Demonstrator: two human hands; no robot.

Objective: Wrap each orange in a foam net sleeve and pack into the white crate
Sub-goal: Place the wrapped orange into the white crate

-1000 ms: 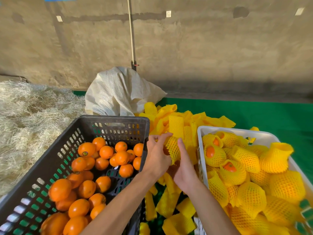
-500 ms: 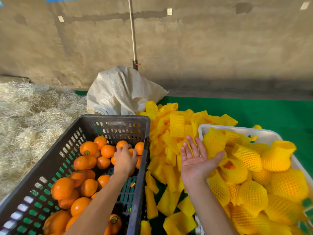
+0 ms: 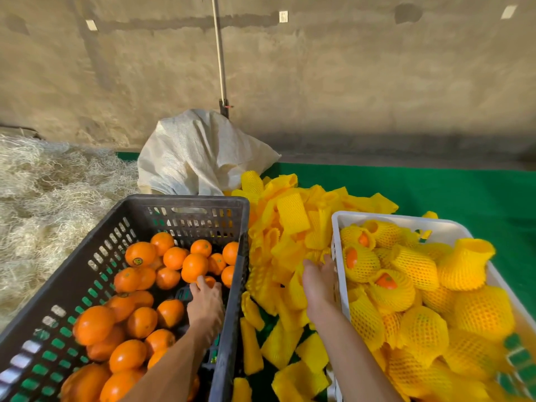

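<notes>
My left hand (image 3: 204, 304) is inside the black crate (image 3: 185, 200) of bare oranges, and its fingers curl over one orange (image 3: 209, 280) near the crate's right wall. My right hand (image 3: 319, 285) reaches into the pile of loose yellow foam net sleeves (image 3: 293, 213) between the two crates. Its fingertips are buried among the sleeves, so whether it holds one is hidden. To the right stands the white crate (image 3: 377, 217), holding several oranges wrapped in sleeves (image 3: 417, 266).
A white woven sack (image 3: 203, 158) lies behind the black crate, with a thin pole (image 3: 220, 53) rising behind it against the wall. Dry straw (image 3: 43, 198) covers the ground at left. A green mat (image 3: 449, 187) lies under the sleeves and white crate.
A second ago both hands held a sleeved orange together. It went into the white crate; my left hand reached down onto an orange, and my right hand turned over and dipped into the sleeve pile.
</notes>
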